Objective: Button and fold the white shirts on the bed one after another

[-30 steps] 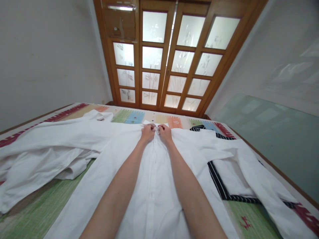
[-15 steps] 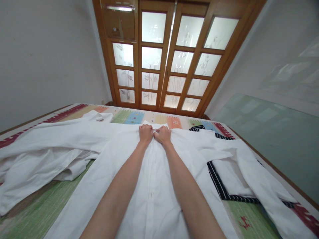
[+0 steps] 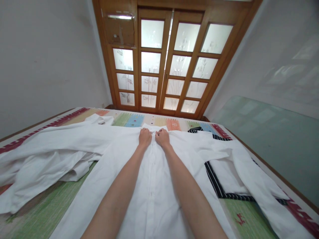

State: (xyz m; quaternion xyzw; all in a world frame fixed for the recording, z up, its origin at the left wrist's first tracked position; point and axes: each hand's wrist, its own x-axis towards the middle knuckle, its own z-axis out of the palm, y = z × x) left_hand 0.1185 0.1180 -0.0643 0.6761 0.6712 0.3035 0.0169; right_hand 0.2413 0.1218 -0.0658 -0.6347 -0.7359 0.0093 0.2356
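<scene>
A white button-up shirt (image 3: 129,156) lies spread out, its collar (image 3: 154,127) at the far end and its front placket running down the middle towards me. My left hand (image 3: 145,136) is closed at the left side of the collar, fingers curled on the fabric. Just across a small gap, my right hand (image 3: 162,136) pinches the cloth on the right side of the collar. Fingertips of both hands are partly hidden. One sleeve (image 3: 249,169) stretches out to the right, and crumpled white cloth lies on the left.
Beneath the shirt is a patterned bedspread (image 3: 57,202) in green, red and orange. Folded white fabric with a black striped border (image 3: 219,186) lies under the right sleeve. A pale green headboard (image 3: 269,132) stands at right; wooden doors with frosted panes (image 3: 151,63) are behind.
My hands have moved slightly apart at the collar, and more of the collar shows between them. The view has tilted up a little.
</scene>
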